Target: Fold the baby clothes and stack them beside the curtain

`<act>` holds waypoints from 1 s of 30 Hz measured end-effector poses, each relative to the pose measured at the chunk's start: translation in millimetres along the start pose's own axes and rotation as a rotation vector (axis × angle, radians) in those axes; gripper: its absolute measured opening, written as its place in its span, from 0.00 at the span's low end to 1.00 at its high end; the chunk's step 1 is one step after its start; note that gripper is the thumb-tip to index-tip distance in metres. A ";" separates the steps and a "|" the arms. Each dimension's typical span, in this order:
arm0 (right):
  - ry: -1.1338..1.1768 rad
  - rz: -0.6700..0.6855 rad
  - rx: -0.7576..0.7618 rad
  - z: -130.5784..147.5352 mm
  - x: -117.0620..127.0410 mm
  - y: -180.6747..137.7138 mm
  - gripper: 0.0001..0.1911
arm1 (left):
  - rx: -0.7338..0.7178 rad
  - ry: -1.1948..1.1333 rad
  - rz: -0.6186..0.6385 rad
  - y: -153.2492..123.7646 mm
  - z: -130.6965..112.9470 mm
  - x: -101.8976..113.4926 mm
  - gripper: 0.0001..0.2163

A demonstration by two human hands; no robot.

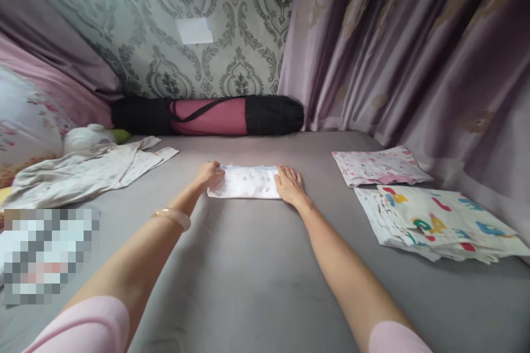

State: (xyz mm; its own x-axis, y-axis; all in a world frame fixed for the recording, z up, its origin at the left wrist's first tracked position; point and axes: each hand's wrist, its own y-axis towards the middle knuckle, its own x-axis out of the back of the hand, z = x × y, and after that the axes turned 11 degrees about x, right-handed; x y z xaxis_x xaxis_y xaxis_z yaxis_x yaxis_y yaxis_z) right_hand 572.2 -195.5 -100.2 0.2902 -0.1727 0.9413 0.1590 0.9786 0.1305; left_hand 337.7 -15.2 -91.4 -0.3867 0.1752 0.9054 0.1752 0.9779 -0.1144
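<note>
A folded white cloth (248,183) with a faint small print lies as a narrow rectangle on the grey bed sheet (244,265). It looks like a baby garment, but its exact kind is hidden by the folds. At its left end, my left hand (210,175) has its fingers curled over the edge, gripping the fabric. My right hand (291,184) rests flat on the right end, fingers stretched out and pointing away from me. A pale bangle (173,218) circles my left forearm.
Folded printed clothes (451,220) are stacked at the right, with a pink-patterned folded cloth (379,166) behind them. Unfolded pale clothing (83,171) and a plush toy (89,137) lie left. A black-and-pink long bag (211,116) lines the wall, beside purple curtains (372,38).
</note>
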 end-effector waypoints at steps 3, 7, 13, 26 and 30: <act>0.053 0.012 0.037 -1.1 -0.7 0.9 0.27 | 0.026 -0.050 0.056 -0.4 -4.5 2.3 0.08; 0.171 -0.069 0.081 -4.5 -3.8 6.3 0.26 | 0.065 -0.145 0.096 -4.1 -9.7 4.1 0.06; 0.531 -0.289 0.006 -12.5 -9.9 20.3 0.34 | 0.055 -0.298 0.110 -15.5 -16.8 11.1 0.08; 1.026 -0.201 -0.200 -7.9 3.2 16.5 0.26 | -0.097 -0.899 0.406 -55.5 -25.4 66.0 0.18; 1.123 -0.144 -0.196 -9.5 15.9 11.4 0.21 | -0.131 -0.958 0.446 -64.1 -30.4 75.5 0.17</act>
State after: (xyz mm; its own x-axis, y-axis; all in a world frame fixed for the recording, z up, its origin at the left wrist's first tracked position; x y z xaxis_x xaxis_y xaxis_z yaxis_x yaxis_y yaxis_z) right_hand 587.6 -188.2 -86.7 0.9195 -0.3801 0.1002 0.3744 0.9245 0.0714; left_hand 324.7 -68.1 -3.3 -0.8045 0.5876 0.0867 0.5511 0.7930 -0.2597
